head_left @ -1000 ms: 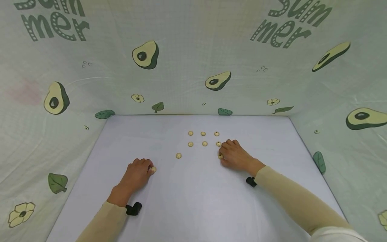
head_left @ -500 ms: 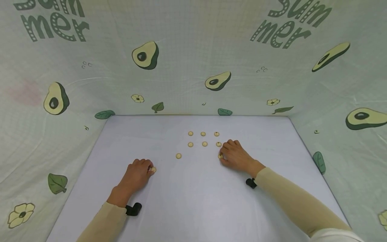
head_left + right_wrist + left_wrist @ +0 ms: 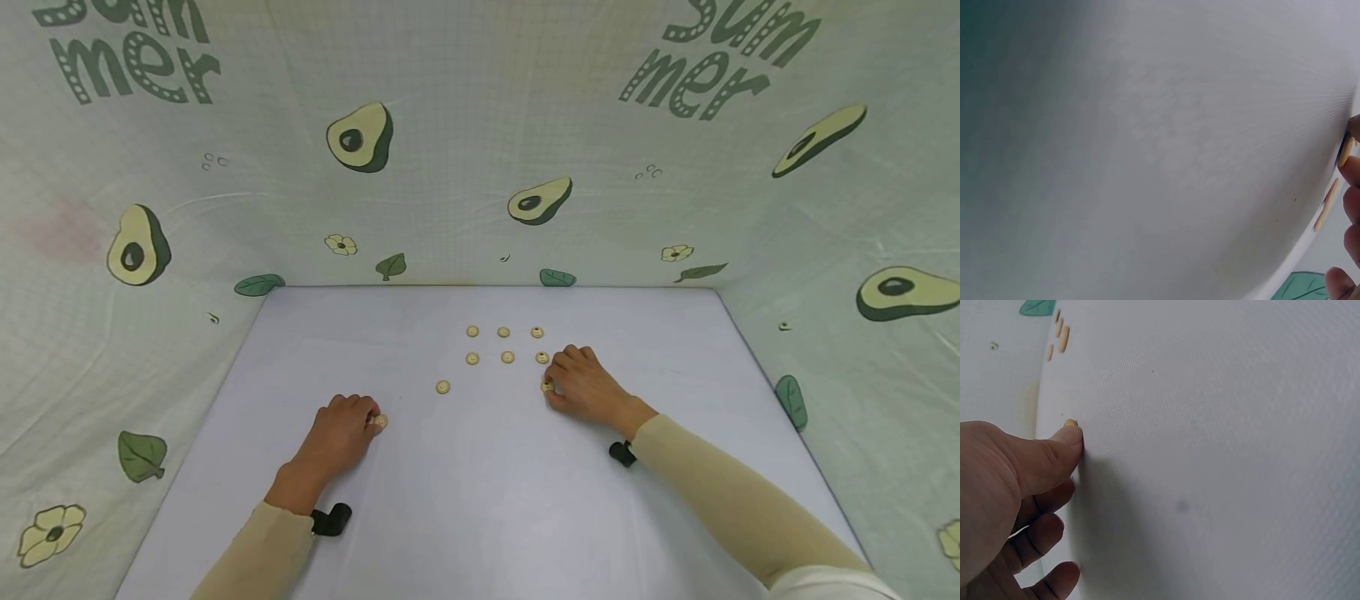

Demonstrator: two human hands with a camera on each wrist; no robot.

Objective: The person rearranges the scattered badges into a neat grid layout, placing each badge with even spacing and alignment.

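Observation:
In the head view my left hand point(image 3: 341, 433) rests at the left of the white table and pinches a small round tan disc point(image 3: 382, 421), button-like in look, between thumb and index finger. The left wrist view shows this disc point(image 3: 1070, 422) as a sliver past the thumb tip, other fingers loosely curled. My right hand point(image 3: 588, 387), right of centre, pinches another tan disc point(image 3: 547, 387) with dark marks on its face. In the right wrist view that disc point(image 3: 1346, 150) stands edge-on between thumb and finger, at the frame's right border.
More tan discs lie flat: a far row with a middle disc point(image 3: 503, 332), a nearer row with a middle disc point(image 3: 507, 357), and a lone disc point(image 3: 443, 387) between the hands. Avocado-print cloth point(image 3: 450, 167) encloses the white table point(image 3: 465, 500) at the back and sides.

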